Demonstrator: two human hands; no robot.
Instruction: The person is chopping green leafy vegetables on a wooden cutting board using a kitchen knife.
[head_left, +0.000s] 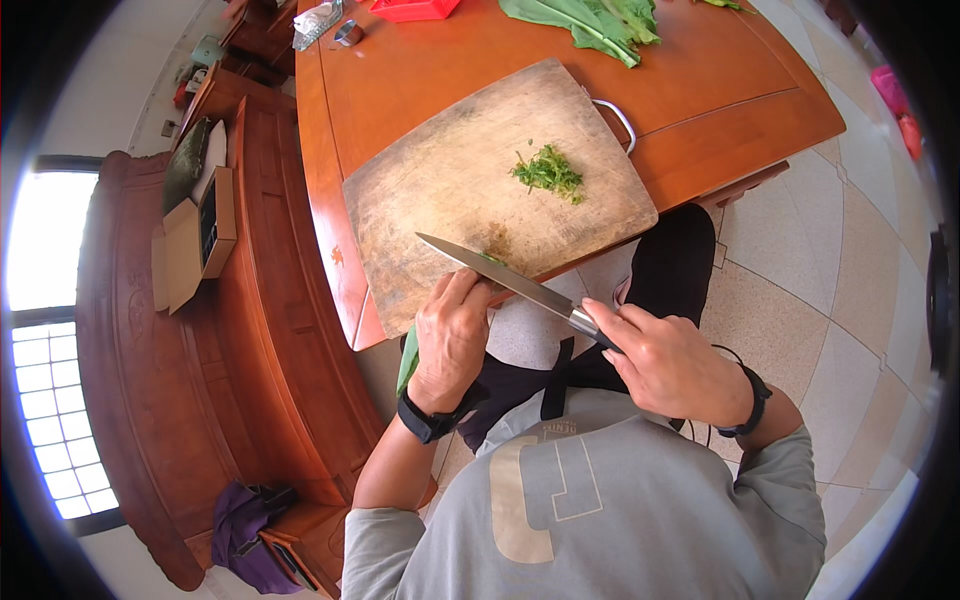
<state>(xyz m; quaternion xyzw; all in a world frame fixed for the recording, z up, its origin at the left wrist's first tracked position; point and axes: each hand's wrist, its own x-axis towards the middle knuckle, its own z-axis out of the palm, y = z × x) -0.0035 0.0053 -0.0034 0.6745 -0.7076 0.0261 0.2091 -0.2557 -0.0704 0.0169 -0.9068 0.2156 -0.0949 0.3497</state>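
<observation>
My right hand (664, 356) grips the dark handle of a kitchen knife (510, 277), its blade pointing up and left over the near edge of a worn wooden cutting board (450, 172). My left hand (454, 326) is bent at the board's near edge beside the blade, its fingers curled around green leaves. Part of a long green leaf (408, 364) hangs below the board by the left wrist. A small bit of green shows at the blade's far side. A pile of finely cut greens (549, 173) lies on the right part of the board.
On the wooden table (712, 90) lie large green leaves (585, 26) at the back, with a red plastic basket (415, 7), a small metal cup (349, 33) and a plastic-wrapped thing at the back left. A wooden bench (247, 337) stands left, holding an opened cardboard box (217, 225).
</observation>
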